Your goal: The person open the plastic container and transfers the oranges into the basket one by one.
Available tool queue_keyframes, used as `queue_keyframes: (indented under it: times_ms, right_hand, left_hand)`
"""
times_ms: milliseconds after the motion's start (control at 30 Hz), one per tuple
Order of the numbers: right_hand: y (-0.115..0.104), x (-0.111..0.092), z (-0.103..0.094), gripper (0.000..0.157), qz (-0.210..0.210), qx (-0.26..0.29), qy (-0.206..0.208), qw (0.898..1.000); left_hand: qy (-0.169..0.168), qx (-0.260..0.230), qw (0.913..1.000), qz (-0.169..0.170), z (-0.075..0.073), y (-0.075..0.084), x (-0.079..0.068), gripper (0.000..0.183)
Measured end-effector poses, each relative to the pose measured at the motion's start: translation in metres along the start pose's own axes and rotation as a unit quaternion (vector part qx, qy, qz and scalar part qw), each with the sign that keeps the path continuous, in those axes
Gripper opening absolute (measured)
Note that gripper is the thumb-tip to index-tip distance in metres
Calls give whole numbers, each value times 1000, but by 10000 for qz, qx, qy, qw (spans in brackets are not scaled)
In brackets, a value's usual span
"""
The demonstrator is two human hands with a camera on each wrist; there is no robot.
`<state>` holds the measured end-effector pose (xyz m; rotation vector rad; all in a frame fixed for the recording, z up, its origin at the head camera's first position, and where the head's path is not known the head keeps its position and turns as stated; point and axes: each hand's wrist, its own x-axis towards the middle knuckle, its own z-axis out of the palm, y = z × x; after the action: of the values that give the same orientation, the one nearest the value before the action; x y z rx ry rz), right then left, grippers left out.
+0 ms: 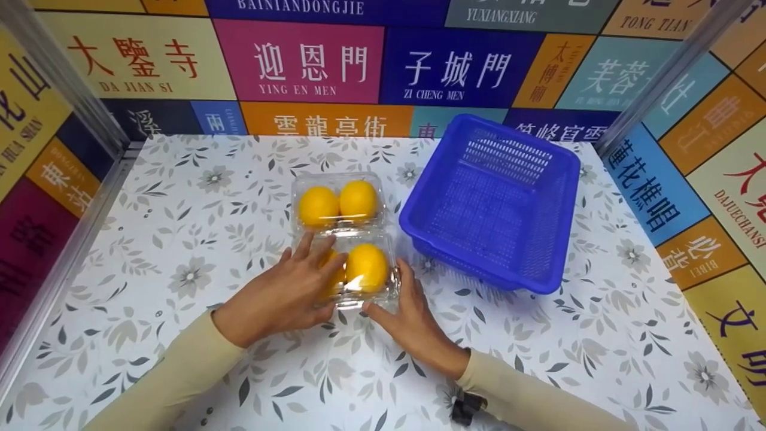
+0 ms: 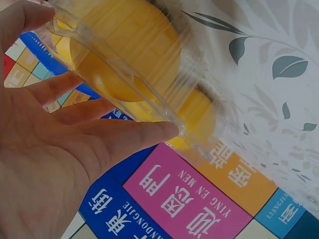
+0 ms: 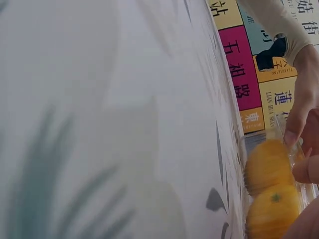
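Two yellow-orange oranges (image 1: 367, 269) sit in the near clear plastic fruit box (image 1: 353, 303); the left one is partly hidden by my left hand (image 1: 287, 287). That hand spreads its straight fingers over the box's left side, and in the left wrist view the thumb and fingertips touch the rim. My right hand (image 1: 413, 317) holds the near right corner, thumb at the front edge and fingers along the right side. Just beyond, a second clear plastic box (image 1: 302, 179) holds two more oranges (image 1: 358, 200). Only part of my right hand (image 3: 309, 184) shows in the right wrist view.
A blue plastic basket (image 1: 491, 239) with slotted walls stands right of the boxes. Under everything lies a white leaf-patterned tabletop (image 1: 179, 359). Colourful panels (image 1: 299, 66) with printed characters rise along the back and sides.
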<state>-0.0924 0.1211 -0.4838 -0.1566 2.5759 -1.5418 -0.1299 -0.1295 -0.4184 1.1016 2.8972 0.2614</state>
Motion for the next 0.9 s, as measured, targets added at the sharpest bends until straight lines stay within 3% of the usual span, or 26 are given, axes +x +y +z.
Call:
queue_keyframes:
  times_ms: [200, 633, 900]
  right_hand:
    - [-2, -2, 8, 99, 219, 337, 185, 9990]
    - [0, -5, 12, 93, 82, 659, 295, 9974]
    - [1, -6, 10, 91, 43, 769, 281, 9966]
  left_hand:
    - [-58, -73, 10000, -26, 0, -1, 0, 76]
    - [-53, -47, 10000, 22, 0, 2, 1, 70]
    - [-217, -114, 9997, -68, -2, 7, 2, 73]
